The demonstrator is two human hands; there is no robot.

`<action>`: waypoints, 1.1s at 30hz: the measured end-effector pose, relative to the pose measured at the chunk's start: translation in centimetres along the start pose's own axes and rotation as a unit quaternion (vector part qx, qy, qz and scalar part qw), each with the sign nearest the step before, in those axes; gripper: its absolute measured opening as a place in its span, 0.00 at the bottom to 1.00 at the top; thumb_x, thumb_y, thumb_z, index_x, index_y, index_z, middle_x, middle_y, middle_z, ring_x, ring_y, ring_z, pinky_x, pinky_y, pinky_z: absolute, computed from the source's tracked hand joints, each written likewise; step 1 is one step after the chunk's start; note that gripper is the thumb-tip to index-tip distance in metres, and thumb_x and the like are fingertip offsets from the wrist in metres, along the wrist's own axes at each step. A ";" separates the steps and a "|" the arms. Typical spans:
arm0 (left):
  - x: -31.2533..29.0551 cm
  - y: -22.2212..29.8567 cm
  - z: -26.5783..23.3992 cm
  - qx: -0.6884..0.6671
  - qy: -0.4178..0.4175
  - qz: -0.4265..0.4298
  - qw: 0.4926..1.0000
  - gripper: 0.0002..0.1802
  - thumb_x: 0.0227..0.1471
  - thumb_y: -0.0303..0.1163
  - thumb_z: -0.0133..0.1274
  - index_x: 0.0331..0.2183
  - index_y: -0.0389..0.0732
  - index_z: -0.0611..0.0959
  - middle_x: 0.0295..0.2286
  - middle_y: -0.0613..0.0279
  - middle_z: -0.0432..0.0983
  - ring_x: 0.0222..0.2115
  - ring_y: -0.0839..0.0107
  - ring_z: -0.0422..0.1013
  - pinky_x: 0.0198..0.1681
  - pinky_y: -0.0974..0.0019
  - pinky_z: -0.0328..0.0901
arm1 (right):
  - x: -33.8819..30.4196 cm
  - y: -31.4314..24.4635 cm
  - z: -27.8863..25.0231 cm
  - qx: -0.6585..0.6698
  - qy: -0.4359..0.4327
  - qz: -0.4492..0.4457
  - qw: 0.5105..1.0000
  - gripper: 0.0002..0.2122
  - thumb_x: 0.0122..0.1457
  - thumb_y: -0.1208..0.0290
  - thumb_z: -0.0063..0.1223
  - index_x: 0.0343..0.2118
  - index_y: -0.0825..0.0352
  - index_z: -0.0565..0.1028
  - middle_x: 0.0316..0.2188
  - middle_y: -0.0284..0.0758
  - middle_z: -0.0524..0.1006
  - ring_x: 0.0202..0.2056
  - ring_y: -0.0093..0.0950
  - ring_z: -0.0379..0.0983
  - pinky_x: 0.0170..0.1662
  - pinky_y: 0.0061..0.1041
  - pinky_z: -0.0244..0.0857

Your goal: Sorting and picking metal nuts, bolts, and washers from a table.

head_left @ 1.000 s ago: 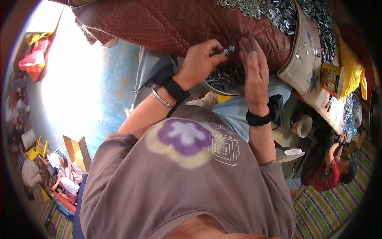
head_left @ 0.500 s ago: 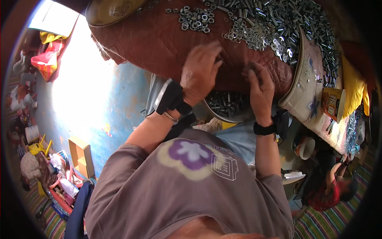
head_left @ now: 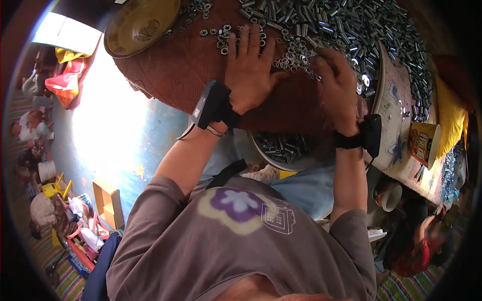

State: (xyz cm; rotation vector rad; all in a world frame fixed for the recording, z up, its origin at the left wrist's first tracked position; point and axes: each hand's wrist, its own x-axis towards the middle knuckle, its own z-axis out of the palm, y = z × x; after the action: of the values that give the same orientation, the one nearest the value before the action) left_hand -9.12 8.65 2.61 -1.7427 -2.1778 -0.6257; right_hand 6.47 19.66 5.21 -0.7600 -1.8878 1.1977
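Observation:
My left hand (head_left: 249, 80) lies with its fingers spread and stretched over the small pile of hex nuts (head_left: 224, 36) on the brown cloth (head_left: 186, 70). Its fingertips touch the nuts. To the right, my right hand (head_left: 340, 93) is bent, fingers curled together at the edge of the ring-shaped washers (head_left: 293, 56). What its fingertips hold, if anything, is hidden. Larger flat washers (head_left: 365, 80) lie just past that hand. Behind both hands spreads a heap of metal sleeves (head_left: 331, 25). A bowl of dark bolts (head_left: 281, 145) sits below the cloth's near edge.
A brownish round dish (head_left: 143, 27) stands at the far left of the cloth. On the right are a patterned mat (head_left: 394, 108), a paper cup (head_left: 423, 143) and a yellow cloth (head_left: 450, 118). A person in red (head_left: 414, 251) sits at lower right; an open cardboard box (head_left: 108, 203) stands left.
My left hand has moved forward and spread out onto the nuts. My right hand has moved forward and right to the washers. The view has shifted slightly.

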 end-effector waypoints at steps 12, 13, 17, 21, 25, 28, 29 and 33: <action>8.8 -0.1 2.7 0.019 0.085 -0.016 0.996 0.12 0.44 0.35 0.56 0.32 0.41 0.79 0.33 0.59 0.72 0.38 0.58 0.68 0.45 0.52 0.57 | 1.3 2.0 0.6 -0.023 0.051 -0.079 0.995 0.07 0.55 0.78 0.50 0.37 0.70 0.73 0.29 0.42 0.76 0.30 0.33 0.75 0.34 0.26 0.66; 9.3 0.2 3.2 0.047 0.068 -0.037 0.996 0.11 0.44 0.35 0.57 0.32 0.41 0.79 0.33 0.59 0.73 0.38 0.58 0.69 0.44 0.51 0.57 | 1.2 2.1 0.6 -0.027 0.053 -0.085 0.995 0.07 0.55 0.78 0.50 0.37 0.70 0.73 0.29 0.43 0.76 0.31 0.35 0.75 0.35 0.27 0.66; 10.3 0.3 4.1 0.108 0.019 -0.081 0.991 0.12 0.43 0.36 0.58 0.32 0.42 0.79 0.31 0.60 0.74 0.36 0.59 0.71 0.41 0.51 0.58 | 1.0 2.0 0.3 -0.026 0.053 -0.103 0.993 0.06 0.56 0.78 0.50 0.36 0.70 0.72 0.28 0.43 0.75 0.30 0.37 0.74 0.34 0.28 0.66; 10.5 0.1 4.3 0.101 0.021 -0.065 0.993 0.12 0.42 0.36 0.58 0.31 0.41 0.79 0.29 0.58 0.75 0.34 0.59 0.72 0.39 0.50 0.58 | 0.8 1.7 0.2 -0.015 0.057 -0.098 0.993 0.06 0.56 0.78 0.50 0.36 0.70 0.72 0.26 0.43 0.75 0.29 0.37 0.74 0.33 0.27 0.66; 10.1 0.4 3.8 0.048 0.050 -0.059 0.996 0.09 0.43 0.34 0.57 0.28 0.40 0.79 0.27 0.56 0.76 0.32 0.57 0.73 0.37 0.53 0.60 | 0.5 1.7 -0.1 0.017 0.059 -0.087 0.994 0.06 0.56 0.79 0.50 0.36 0.69 0.72 0.26 0.42 0.75 0.28 0.34 0.74 0.32 0.26 0.66; 9.2 1.2 2.1 -0.051 0.101 -0.068 0.991 0.08 0.43 0.31 0.55 0.28 0.38 0.79 0.25 0.55 0.76 0.29 0.57 0.73 0.34 0.57 0.63 | 0.5 2.0 -0.2 0.024 0.060 -0.084 0.994 0.06 0.56 0.79 0.50 0.37 0.70 0.72 0.26 0.42 0.75 0.27 0.31 0.73 0.31 0.24 0.65; 8.6 1.8 1.4 -0.119 0.113 -0.075 0.983 0.07 0.44 0.29 0.55 0.28 0.37 0.78 0.25 0.55 0.75 0.28 0.58 0.73 0.33 0.60 0.64 | 0.5 2.2 -0.2 0.022 0.061 -0.088 0.994 0.06 0.56 0.78 0.50 0.37 0.70 0.72 0.27 0.41 0.75 0.27 0.29 0.73 0.31 0.23 0.65; 5.7 5.0 -0.4 -0.302 0.058 -0.120 0.944 0.07 0.45 0.26 0.53 0.30 0.35 0.78 0.25 0.55 0.75 0.27 0.64 0.72 0.31 0.66 0.65 | 0.5 1.7 -0.7 0.062 0.013 -0.031 0.998 0.07 0.56 0.77 0.51 0.38 0.71 0.73 0.28 0.38 0.76 0.27 0.24 0.72 0.31 0.21 0.65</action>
State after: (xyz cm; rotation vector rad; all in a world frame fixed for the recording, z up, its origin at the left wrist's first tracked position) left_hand -5.58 14.19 6.40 -1.6325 -2.2790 -1.5533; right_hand 6.91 21.07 3.97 -0.6431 -1.7851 1.2462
